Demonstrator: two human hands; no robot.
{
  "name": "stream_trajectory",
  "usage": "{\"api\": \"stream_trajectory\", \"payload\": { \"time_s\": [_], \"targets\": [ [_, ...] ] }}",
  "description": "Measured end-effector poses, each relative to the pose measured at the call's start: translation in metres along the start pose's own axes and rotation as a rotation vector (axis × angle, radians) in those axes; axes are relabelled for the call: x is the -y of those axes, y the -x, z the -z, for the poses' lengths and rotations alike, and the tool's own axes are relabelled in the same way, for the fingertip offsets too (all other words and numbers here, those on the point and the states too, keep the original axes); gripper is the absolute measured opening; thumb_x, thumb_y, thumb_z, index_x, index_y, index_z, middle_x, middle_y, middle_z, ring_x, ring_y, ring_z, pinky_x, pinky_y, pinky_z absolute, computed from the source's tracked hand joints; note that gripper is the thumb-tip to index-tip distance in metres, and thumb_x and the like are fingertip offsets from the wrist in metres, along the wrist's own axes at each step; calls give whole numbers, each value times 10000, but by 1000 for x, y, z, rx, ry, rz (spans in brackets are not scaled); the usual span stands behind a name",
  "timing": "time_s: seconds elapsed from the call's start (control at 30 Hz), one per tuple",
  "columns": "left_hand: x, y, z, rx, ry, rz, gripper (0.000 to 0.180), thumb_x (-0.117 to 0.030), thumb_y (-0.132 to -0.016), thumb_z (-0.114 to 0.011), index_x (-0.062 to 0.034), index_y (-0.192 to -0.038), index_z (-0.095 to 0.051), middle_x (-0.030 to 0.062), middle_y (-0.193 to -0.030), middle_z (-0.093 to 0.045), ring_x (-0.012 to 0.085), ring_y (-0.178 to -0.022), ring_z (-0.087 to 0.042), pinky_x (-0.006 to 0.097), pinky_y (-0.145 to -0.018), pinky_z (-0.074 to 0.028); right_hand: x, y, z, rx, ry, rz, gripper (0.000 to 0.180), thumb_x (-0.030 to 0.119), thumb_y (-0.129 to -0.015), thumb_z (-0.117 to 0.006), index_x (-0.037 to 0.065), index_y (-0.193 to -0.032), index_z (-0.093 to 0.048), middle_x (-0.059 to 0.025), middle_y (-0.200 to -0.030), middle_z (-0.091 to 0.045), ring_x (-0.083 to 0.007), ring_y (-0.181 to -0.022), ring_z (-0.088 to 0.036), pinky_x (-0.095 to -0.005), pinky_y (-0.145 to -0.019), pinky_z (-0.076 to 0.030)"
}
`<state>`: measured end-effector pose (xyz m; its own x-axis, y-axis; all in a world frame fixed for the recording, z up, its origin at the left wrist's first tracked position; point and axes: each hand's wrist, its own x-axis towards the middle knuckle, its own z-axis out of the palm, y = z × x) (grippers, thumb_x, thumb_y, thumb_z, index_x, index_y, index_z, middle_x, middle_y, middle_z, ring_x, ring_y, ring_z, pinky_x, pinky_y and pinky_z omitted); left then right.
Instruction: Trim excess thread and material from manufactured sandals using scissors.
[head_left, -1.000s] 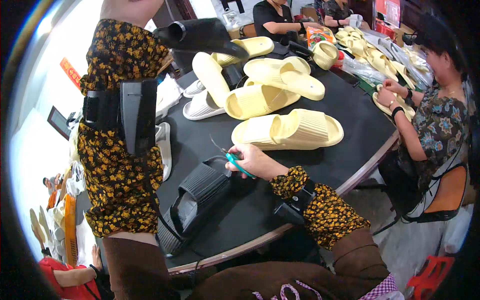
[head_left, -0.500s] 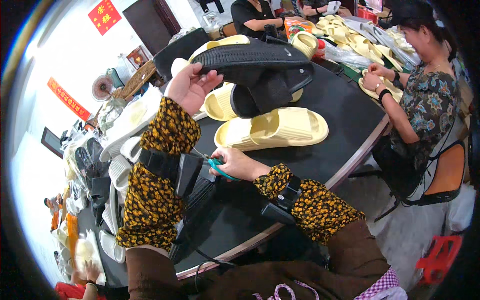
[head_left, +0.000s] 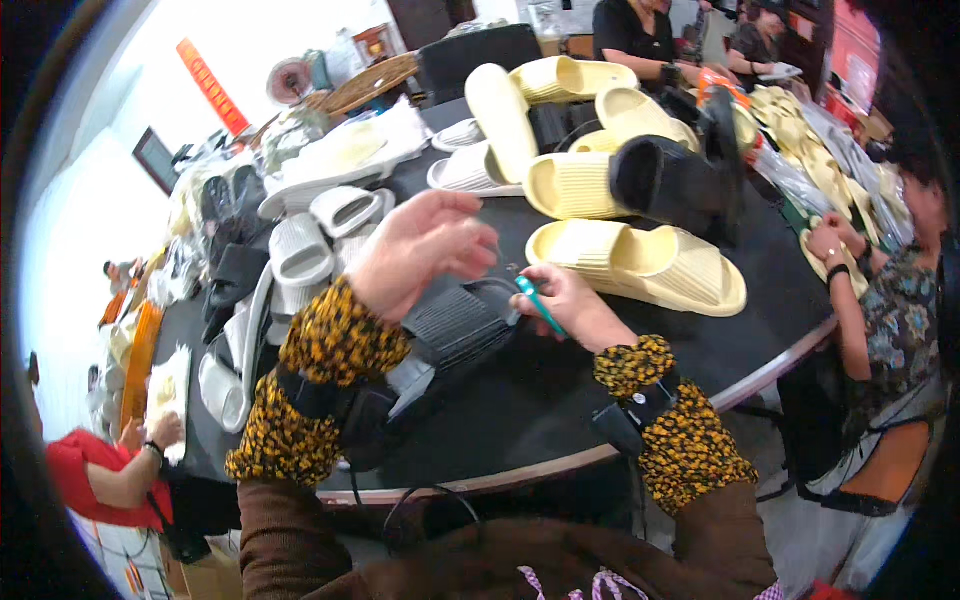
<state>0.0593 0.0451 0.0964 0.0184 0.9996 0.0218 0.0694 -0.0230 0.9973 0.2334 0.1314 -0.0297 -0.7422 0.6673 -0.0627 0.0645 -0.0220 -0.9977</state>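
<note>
My left hand [head_left: 428,252] is raised over the table, empty, its fingers loosely bent and apart, a little blurred. Closed around small teal-handled scissors [head_left: 541,304] is my right hand [head_left: 575,305], just right of it. Below both hands lies a dark grey ribbed slipper [head_left: 462,322]. A pale yellow slipper [head_left: 640,262] rests to the right of my right hand. Behind that one, a black slipper [head_left: 672,185] leans among more yellow slippers, with another dark slipper [head_left: 722,150] standing on edge beside it.
Grey and white slippers [head_left: 300,250] crowd the left side of the black table [head_left: 540,420]. At the right, a person [head_left: 885,300] handles a yellow slipper near a yellow heap [head_left: 810,150]. Another person in red [head_left: 90,465] works at the left; others sit at the back.
My left hand has let go of the black slipper, which now stands among the yellow ones, and has come down toward my right hand. The view has swung left.
</note>
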Motion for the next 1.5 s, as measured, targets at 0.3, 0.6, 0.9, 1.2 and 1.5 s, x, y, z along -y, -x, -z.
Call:
{"api": "stream_trajectory", "payload": {
  "time_s": [0.3,0.6,0.9,1.2,1.5],
  "targets": [
    [68,196,136,-465,-431,226,327,-75,-831,-613,6,-1121,-485,40,-917,-580,83,-824,-551,220,-714,-462,11,5,-11,-32,-23,8,476,274,-796,-662,-27,-1122,-487,-29,-758,-570,-57,-513,-497,-187,-403,-355],
    [87,245,96,-378,-281,557,489,-62,-817,-621,42,-1239,-397,73,-857,-580,102,-738,-568,241,-662,-494,4,1,-11,-66,-15,-37,488,271,-797,-662,-18,-1148,-483,-15,-776,-563,-52,-532,-504,-173,-392,-357],
    [105,203,82,-378,276,370,422,58,-758,-505,129,-1171,-460,143,-1051,-603,191,-965,-584,288,-866,-459,3,-1,-2,-282,-111,96,513,297,-801,-656,-26,-1156,-475,-36,-772,-573,-72,-530,-514,-195,-394,-371],
    [65,160,100,-409,354,24,363,60,-777,-415,83,-1127,-509,162,-1074,-602,227,-945,-614,322,-835,-497,6,2,3,-238,-454,136,360,201,-822,-641,25,-1093,-482,-61,-753,-575,-74,-509,-525,-187,-378,-384],
    [15,-46,116,-308,513,46,276,-120,-911,-474,14,-1149,-509,144,-1134,-568,245,-1030,-562,390,-892,-467,3,3,1,-157,-294,93,447,286,-817,-642,-14,-1095,-461,-62,-727,-575,-75,-508,-521,-194,-371,-379]
  ]
}}
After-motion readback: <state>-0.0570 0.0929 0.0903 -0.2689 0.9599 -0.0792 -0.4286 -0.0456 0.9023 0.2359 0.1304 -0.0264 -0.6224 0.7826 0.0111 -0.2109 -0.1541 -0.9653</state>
